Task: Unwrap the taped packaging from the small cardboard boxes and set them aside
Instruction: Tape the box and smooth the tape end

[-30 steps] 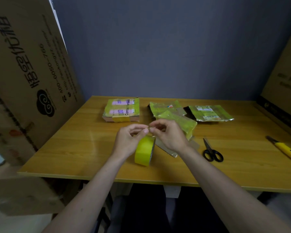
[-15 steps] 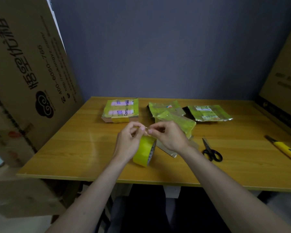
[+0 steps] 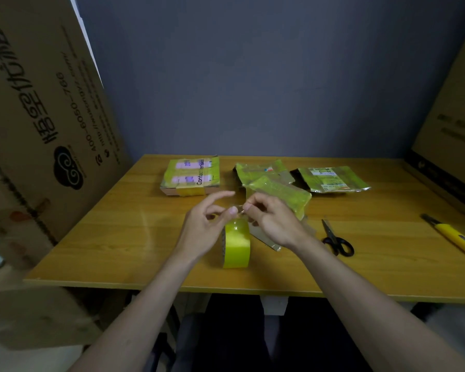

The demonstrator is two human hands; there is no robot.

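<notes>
A roll of yellow tape (image 3: 236, 244) stands on edge on the wooden table (image 3: 124, 237), between my hands. My left hand (image 3: 206, 226) holds the roll from the left, its thumb at the top of the roll and its index finger stretched out. My right hand (image 3: 275, 220) pinches the loose tape end just above the roll. A small cardboard box (image 3: 191, 177) wrapped in yellow tape lies at the back left. Three yellow-taped flat wrappings lie behind my right hand: one at the back (image 3: 261, 170), one nearer (image 3: 282, 194) and one to the right (image 3: 332, 179).
Black scissors (image 3: 336, 240) lie right of my right hand. A yellow utility knife (image 3: 454, 238) rests near the table's right edge. Large cardboard cartons lean at the left (image 3: 38, 116) and at the right (image 3: 451, 135). A grey wall stands behind the table.
My left index finger has straightened out away from the pinch. The roll has turned a little, showing more of its yellow face. Both hands stay over it.
</notes>
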